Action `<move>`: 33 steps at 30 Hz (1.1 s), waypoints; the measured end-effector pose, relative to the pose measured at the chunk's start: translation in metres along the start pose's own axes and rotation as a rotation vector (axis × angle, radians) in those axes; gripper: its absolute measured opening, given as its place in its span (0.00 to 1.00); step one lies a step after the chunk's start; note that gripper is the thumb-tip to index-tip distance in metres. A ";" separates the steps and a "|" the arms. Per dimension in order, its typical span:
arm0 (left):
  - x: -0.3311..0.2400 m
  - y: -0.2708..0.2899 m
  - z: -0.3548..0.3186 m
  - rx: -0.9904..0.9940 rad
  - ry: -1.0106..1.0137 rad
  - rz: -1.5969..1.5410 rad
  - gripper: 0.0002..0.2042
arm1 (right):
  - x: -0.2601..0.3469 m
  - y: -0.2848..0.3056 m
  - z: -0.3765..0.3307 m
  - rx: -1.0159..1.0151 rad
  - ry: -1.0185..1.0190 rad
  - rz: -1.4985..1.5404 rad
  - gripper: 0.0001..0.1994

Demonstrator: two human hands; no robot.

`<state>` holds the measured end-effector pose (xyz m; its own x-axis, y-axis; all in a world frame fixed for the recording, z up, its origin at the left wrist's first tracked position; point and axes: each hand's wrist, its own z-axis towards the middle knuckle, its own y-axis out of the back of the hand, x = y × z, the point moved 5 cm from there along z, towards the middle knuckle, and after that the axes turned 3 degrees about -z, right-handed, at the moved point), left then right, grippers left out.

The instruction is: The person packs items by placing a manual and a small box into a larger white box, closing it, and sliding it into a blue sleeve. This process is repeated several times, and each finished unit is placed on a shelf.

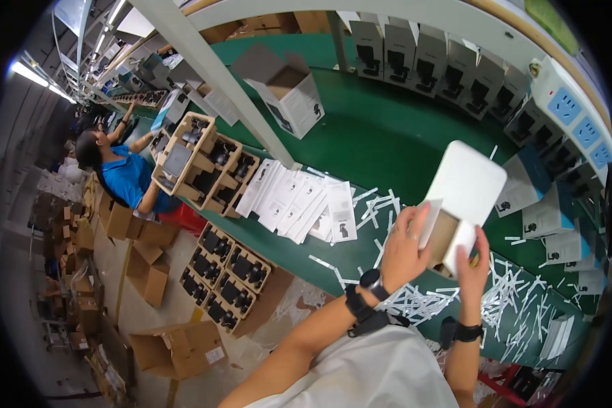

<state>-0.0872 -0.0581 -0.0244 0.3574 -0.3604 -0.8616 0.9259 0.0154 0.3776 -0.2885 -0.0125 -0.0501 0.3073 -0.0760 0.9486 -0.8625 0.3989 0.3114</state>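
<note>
Both of my hands hold a small carton (470, 178) over the green bench, its long white lid flap standing up and away from me. My left hand (405, 246) grips the left side flap, fingers bent around its edge. My right hand (472, 264) clasps the right side, thumb and fingers curled against the white panel. The carton's brown inside shows between them, and I see nothing in it. Below and around my hands lie many loose white paper strips (421, 303). Printed leaflets (299, 207) are fanned out left of my left hand.
Printed boxes (425, 62) line the bench's far side and more stand at right (563, 246), below a white power strip (570, 112). An open carton (296, 102) stands beyond a metal post (234, 88). Trays of black devices (217, 163) sit left, near a person in blue (126, 170).
</note>
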 end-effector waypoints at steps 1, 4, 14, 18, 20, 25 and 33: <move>-0.019 0.000 0.000 0.061 -0.126 0.059 0.38 | 0.005 -0.002 -0.005 -0.037 0.057 -0.055 0.31; -0.045 -0.011 -0.009 0.382 -0.336 0.281 0.46 | -0.020 0.000 -0.006 -0.078 0.033 -0.201 0.35; -0.029 -0.027 -0.009 0.447 -0.497 0.515 0.40 | 0.035 0.025 0.023 0.118 0.145 -0.428 0.12; -0.029 -0.027 -0.007 0.429 -0.498 0.520 0.38 | 0.039 0.026 0.026 0.008 0.197 -0.487 0.08; -0.029 -0.027 -0.008 0.437 -0.510 0.517 0.39 | 0.047 0.026 0.026 -0.029 0.253 -0.555 0.06; -0.025 -0.024 -0.008 0.427 -0.523 0.488 0.36 | 0.052 0.023 0.028 -0.071 0.331 -0.636 0.06; -0.018 -0.023 -0.013 0.474 -0.506 0.484 0.29 | 0.052 0.010 0.031 0.009 0.272 -0.522 0.07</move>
<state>-0.1138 -0.0393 -0.0220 0.4987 -0.7907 -0.3550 0.4949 -0.0766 0.8656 -0.2935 -0.0405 0.0041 0.7835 -0.0226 0.6210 -0.5722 0.3636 0.7351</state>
